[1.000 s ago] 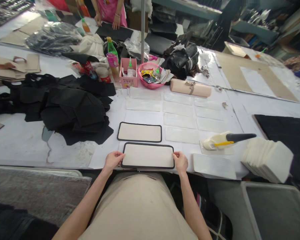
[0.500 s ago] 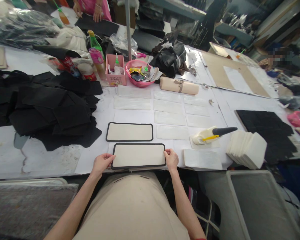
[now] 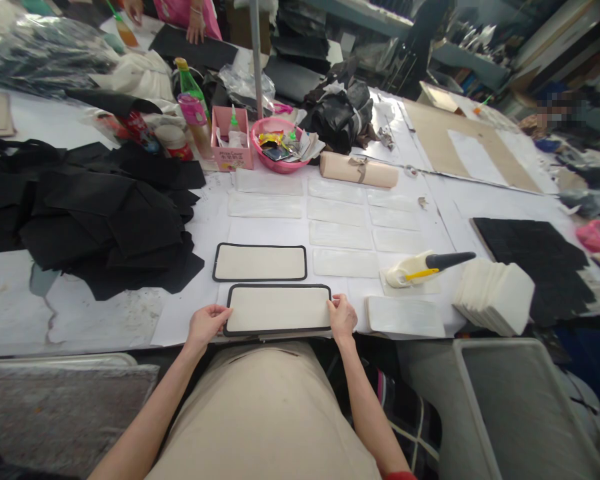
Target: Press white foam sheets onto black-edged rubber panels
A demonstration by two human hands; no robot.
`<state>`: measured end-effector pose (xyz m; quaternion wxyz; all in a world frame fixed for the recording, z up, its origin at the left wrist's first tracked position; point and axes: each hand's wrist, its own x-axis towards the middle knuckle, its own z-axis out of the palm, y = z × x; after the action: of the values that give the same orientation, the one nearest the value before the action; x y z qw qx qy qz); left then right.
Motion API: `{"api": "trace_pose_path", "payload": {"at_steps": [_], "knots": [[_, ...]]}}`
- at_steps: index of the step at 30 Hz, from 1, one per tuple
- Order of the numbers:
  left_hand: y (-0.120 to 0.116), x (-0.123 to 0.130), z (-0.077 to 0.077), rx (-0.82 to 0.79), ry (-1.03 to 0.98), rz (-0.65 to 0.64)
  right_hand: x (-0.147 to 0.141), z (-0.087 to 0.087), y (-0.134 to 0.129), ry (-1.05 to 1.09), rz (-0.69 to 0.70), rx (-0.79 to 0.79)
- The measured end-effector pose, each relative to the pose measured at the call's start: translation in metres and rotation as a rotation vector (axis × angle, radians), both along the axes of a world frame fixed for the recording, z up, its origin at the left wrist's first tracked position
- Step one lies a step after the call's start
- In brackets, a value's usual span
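A cream rectangular panel with a black border (image 3: 279,309) lies at the table's front edge. My left hand (image 3: 207,325) pinches its left end between thumb and fingers, and my right hand (image 3: 343,316) grips the right end the same way. Just beyond it rests a second black-edged panel (image 3: 260,263), flat and untouched. To the right of my right hand is a stack of whitish rectangular sheets (image 3: 405,316). Behind that stack, a pale container (image 3: 405,272) holds a dark-handled tool (image 3: 450,260), with a yellow stick (image 3: 422,274) across it.
Black cut pieces (image 3: 105,213) are heaped at left. Thin whitish strips (image 3: 336,212) lie in rows ahead. White pieces (image 3: 495,293) and a black stack (image 3: 533,267) stand right. A pink basin (image 3: 280,163), pink box (image 3: 233,157) and metal pole (image 3: 257,60) are farther back. Another person's hand (image 3: 196,27) is across the table.
My hands and the held panel stay almost where they were. Across the table, the other person's hand at left has shifted left.
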<state>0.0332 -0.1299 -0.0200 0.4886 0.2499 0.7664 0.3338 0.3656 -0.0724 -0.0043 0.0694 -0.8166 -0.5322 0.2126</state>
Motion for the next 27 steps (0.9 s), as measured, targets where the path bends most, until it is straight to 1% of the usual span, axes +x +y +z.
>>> {"api": "trace_pose_path", "payload": {"at_steps": [5, 8, 11, 13, 16, 19, 20, 21, 22, 23, 25, 26, 27], "knots": [[-0.003, -0.002, -0.012, 0.008, 0.111, -0.057, -0.005, 0.0, 0.0, -0.05, 0.006, -0.006], [-0.004, -0.003, -0.017, 0.007, 0.191, -0.105, -0.007, -0.002, -0.001, -0.082, 0.01, 0.024], [-0.004, -0.003, -0.019, 0.021, 0.27, -0.131, -0.007, -0.006, -0.003, -0.094, 0.013, 0.082], [-0.003, -0.001, -0.018, 0.034, 0.287, -0.124, -0.004, -0.011, -0.004, -0.053, 0.006, 0.115], [-0.002, -0.001, -0.015, 0.046, 0.234, -0.107, 0.004, -0.018, -0.003, 0.069, -0.03, 0.145], [-0.004, -0.007, -0.01, 0.04, 0.053, -0.127, 0.013, -0.019, -0.004, 0.157, -0.065, 0.149], [-0.005, -0.01, -0.008, 0.041, -0.001, -0.143, 0.016, -0.017, -0.005, 0.157, -0.068, 0.186], [-0.007, -0.013, -0.006, 0.05, -0.013, -0.152, 0.017, -0.015, -0.007, 0.137, -0.064, 0.25], [-0.009, -0.016, -0.004, 0.069, 0.041, -0.148, 0.017, -0.013, -0.008, 0.105, -0.052, 0.333], [-0.01, -0.016, -0.001, 0.1, 0.159, -0.13, 0.014, -0.011, -0.01, 0.067, -0.024, 0.42], [-0.01, -0.011, 0.006, 0.219, 0.49, -0.116, 0.001, -0.007, -0.013, 0.002, 0.094, 0.534], [-0.008, -0.004, 0.009, 0.311, 0.638, -0.159, -0.01, -0.007, -0.014, -0.014, 0.183, 0.545], [-0.004, 0.005, 0.011, 0.417, 0.751, -0.246, -0.023, -0.008, -0.014, -0.019, 0.291, 0.533]]}}
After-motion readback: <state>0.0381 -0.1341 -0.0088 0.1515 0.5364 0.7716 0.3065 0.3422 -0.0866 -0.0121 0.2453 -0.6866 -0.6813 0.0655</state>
